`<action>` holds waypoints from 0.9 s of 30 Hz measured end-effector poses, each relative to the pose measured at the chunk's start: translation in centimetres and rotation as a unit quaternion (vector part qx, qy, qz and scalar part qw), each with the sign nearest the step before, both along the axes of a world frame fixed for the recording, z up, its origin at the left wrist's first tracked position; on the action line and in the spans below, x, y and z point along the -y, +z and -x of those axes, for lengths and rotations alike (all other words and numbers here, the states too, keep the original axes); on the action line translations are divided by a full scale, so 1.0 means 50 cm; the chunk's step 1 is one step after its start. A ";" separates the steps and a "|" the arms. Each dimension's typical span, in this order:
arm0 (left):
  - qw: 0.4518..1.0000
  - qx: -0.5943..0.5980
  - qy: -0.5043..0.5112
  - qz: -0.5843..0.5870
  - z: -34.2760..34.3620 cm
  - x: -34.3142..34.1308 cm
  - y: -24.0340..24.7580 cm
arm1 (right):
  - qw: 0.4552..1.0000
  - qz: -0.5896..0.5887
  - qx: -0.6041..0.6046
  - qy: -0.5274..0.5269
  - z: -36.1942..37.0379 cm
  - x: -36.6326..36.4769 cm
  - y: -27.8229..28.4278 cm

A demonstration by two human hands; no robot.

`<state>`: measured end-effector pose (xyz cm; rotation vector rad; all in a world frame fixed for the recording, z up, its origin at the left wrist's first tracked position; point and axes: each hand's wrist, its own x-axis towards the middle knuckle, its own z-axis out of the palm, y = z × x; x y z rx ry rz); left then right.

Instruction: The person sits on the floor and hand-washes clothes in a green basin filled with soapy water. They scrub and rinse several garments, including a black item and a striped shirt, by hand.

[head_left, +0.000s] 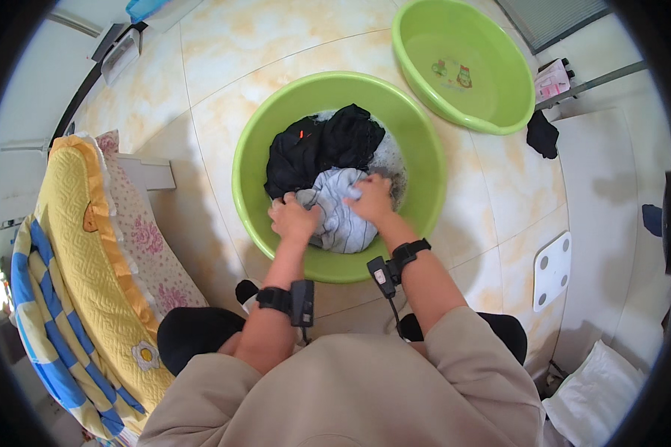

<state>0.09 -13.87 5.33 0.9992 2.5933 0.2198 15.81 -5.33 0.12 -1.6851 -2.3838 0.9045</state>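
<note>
A big green basin stands on the floor in front of me, with sudsy water showing along its right side. Inside lies a light grey-blue garment with dark stripes, bunched up near the basin's front. My left hand grips its left side, fingers curled into the cloth. On the upper right of the same garment, my right hand is closed round a fold. Beyond both hands rests a wet black garment with a small orange mark. Fingertips of both hands are partly hidden in the fabric.
A second green basin stands at the far right, tilted in view. To my left is a bed edge with a yellow quilted cover. On the right lie a white scale, a black cloth and a white bag-like bundle.
</note>
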 end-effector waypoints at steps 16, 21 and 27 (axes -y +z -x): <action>0.688 0.631 0.326 -0.148 -0.105 -0.033 -0.184 | 0.960 -0.083 0.011 -0.266 -0.073 -0.028 -0.152; 0.817 0.379 0.354 -0.252 -0.106 -0.026 -0.201 | 0.955 -0.205 -0.085 -0.197 -0.012 -0.030 -0.119; 0.474 0.717 0.482 -0.167 -0.025 -0.031 -0.141 | 0.937 -0.029 -0.342 -0.059 0.098 0.069 0.032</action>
